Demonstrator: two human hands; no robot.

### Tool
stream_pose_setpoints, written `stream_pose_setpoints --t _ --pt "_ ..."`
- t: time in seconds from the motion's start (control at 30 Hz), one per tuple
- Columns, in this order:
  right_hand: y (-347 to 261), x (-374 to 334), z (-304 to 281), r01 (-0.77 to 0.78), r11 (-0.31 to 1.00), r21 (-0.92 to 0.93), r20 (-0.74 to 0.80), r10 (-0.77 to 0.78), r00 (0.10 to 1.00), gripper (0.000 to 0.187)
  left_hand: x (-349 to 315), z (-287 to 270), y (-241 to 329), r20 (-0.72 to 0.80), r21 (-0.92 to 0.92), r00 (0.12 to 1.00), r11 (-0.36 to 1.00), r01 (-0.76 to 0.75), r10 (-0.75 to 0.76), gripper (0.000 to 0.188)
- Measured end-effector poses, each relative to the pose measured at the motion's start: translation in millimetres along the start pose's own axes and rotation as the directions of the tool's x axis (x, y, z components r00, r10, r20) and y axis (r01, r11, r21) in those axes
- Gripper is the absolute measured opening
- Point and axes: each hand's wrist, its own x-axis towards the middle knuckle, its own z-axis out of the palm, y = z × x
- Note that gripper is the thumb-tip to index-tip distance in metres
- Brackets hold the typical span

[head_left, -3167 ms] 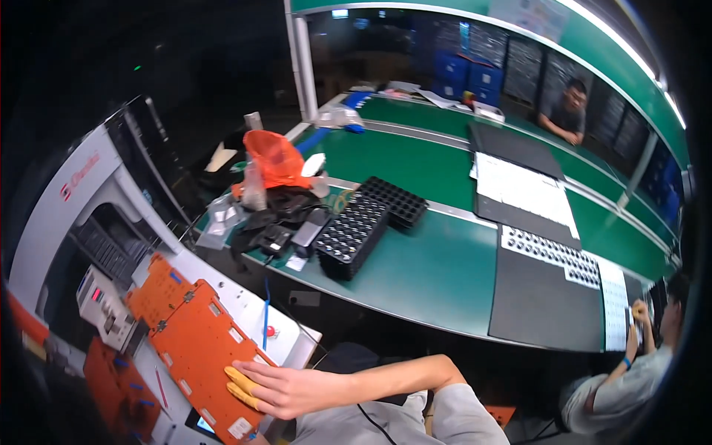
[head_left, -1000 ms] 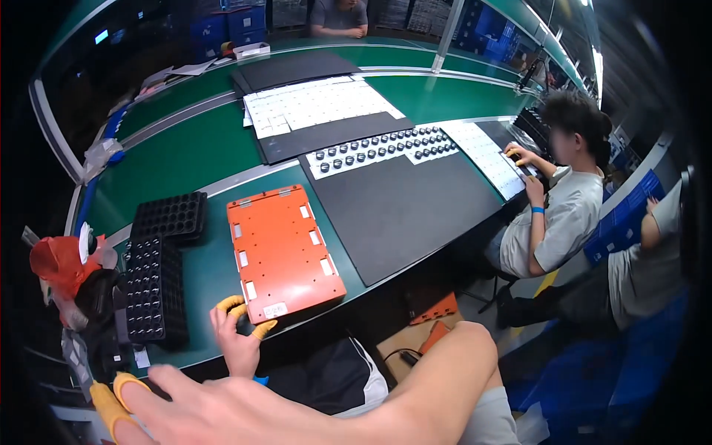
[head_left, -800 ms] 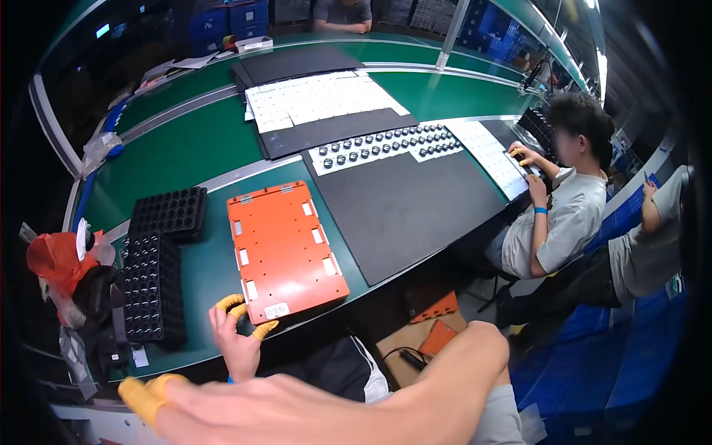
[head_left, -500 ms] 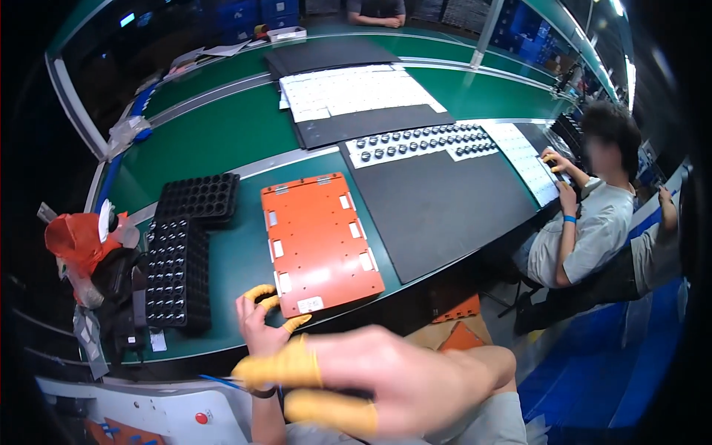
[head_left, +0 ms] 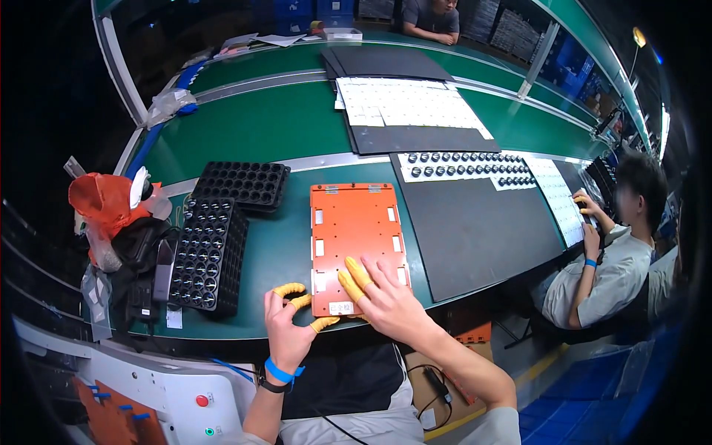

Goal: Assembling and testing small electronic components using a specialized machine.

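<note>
A flat rectangular orange case (head_left: 357, 241) with white rectangular pieces along its sides and hinges at its far end lies on the green table, its near edge close to the table's front. My left hand (head_left: 291, 319), in yellow finger covers, grips the near left corner, its fingers bent at the left side and thumb at the front edge. My right hand (head_left: 378, 293) lies on the near part of the case, fingers stretched over its top. Its thumb is mostly hidden at the front edge.
Black trays with round pockets (head_left: 211, 256) stand left of the case. A dark board (head_left: 482, 230) to the right bears rows of small black round parts (head_left: 467, 162). White sheets (head_left: 408, 102) lie farther back. At the right a co-worker (head_left: 604, 259) handles a dark item.
My right hand, blurred in front of the case before, has come down onto its top. My left hand stays at the near left corner. The whole view has shifted.
</note>
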Motion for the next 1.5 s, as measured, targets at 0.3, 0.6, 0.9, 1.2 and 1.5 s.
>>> stream_pose_setpoints --t 0.3,0.6,0.9,1.2,1.5 --pt "69 83 -108 0.087 0.996 -0.034 -0.229 -0.092 0.969 0.033 4 -3 -3 0.001 0.023 1.0 1.0 0.012 -0.012 0.046" --pt "205 206 -56 -0.081 0.586 0.806 -0.442 0.688 0.575 0.07 3 -3 -1 0.014 -0.05 1.0 0.999 -0.02 0.021 0.053" --pt "176 164 -2 -0.531 0.556 0.639 -0.129 0.759 0.638 0.052 1 -5 -1 -0.006 0.109 1.0 0.994 -0.02 0.021 0.053" --pt "94 49 28 -0.787 0.585 0.199 -0.009 0.804 0.595 0.034 2 3 6 -0.024 0.12 0.999 0.992 -0.033 0.036 0.054" --pt "105 42 40 -0.804 0.519 0.291 0.005 0.839 0.543 0.042 -1 7 17 -0.016 0.077 0.999 0.997 -0.029 0.031 0.052"
